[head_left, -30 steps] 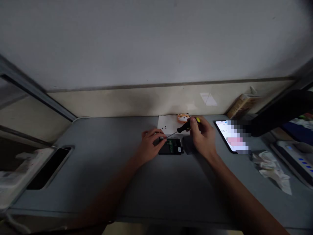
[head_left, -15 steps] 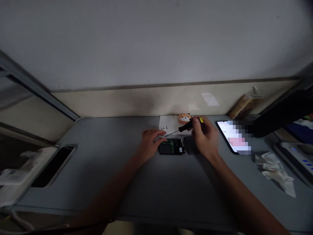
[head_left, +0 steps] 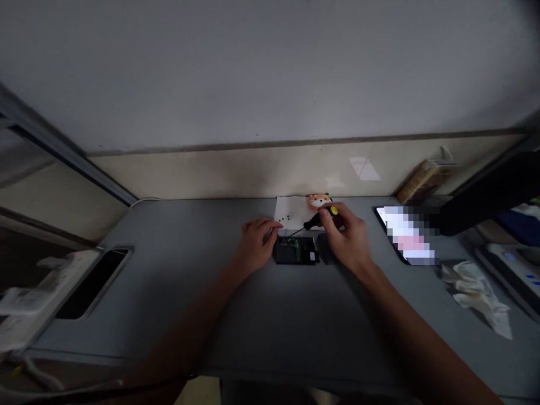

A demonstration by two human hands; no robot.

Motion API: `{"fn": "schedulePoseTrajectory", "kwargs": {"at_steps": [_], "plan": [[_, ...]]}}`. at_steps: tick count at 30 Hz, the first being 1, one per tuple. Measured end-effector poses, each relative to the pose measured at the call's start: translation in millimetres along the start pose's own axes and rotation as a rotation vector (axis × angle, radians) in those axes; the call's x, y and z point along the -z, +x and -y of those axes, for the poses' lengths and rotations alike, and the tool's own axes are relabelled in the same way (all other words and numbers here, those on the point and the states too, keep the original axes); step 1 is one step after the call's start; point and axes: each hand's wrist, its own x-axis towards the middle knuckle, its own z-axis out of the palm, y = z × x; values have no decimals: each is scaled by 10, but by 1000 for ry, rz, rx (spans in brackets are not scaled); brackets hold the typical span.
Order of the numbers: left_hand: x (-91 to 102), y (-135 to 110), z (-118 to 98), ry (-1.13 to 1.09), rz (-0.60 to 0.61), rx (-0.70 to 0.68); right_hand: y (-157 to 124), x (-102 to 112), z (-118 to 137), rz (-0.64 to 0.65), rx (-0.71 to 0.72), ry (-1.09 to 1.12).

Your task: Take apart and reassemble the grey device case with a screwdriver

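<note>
- Unit under work: a black-cased circuit board (head_left: 295, 251) lies flat on the counter, green board exposed at its top, a small white label at its right end.
- Tool: a screwdriver (head_left: 315, 221) with a black handle and yellow end cap; its thin shaft slants down and left toward the upper-left of the unit. Tip contact cannot be confirmed at this resolution.
- Adjacent parts: a dark block (head_left: 325, 248) sits just right of the unit, partly under the right hand. A white paper sheet (head_left: 293, 212) lies just behind the unit, carrying several small black screws (head_left: 287, 217). An orange animal-face figure (head_left: 319, 201) stands at the paper's rear edge.
- Surface: the grey counter (head_left: 181, 281) meets a beige wall band (head_left: 211, 175). It carries a smartphone (head_left: 407, 236) with a lit, pixelated screen, right of the work area, and crumpled tissue (head_left: 475, 292) further right. A cardboard box (head_left: 427, 180) leans at the rear right. A dark slot (head_left: 93, 284) is cut in the left side.
- Right hand (head_left: 346, 237): closed around the screwdriver handle, wrist raised.
- Left hand (head_left: 257, 243): fingers extended over the unit's upper-left corner, apparently steadying it.
- Hands: apart, on either side of the unit.
</note>
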Motion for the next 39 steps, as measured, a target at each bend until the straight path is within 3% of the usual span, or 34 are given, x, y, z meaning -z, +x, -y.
{"fn": "schedulePoseTrajectory", "kwargs": {"at_steps": [5,13,22,31,35,39], "plan": [[15,-10,-33,5,15,-7,-30,-17,16,31,-17,-5],[76,-31,-85,-128,157,-54,19,5,12,-81,-48,183],[13,-20,-30,-109,75,-81,54,7,31,-119,-60,221],[64,-26,-30,35,18,-217,34,1,7,-82,-33,218],[100,-39,-49,57,75,-191,27,8,16,-66,-9,175],[165,-24,-32,24,154,-81,21,5,5,-86,3,108]]}}
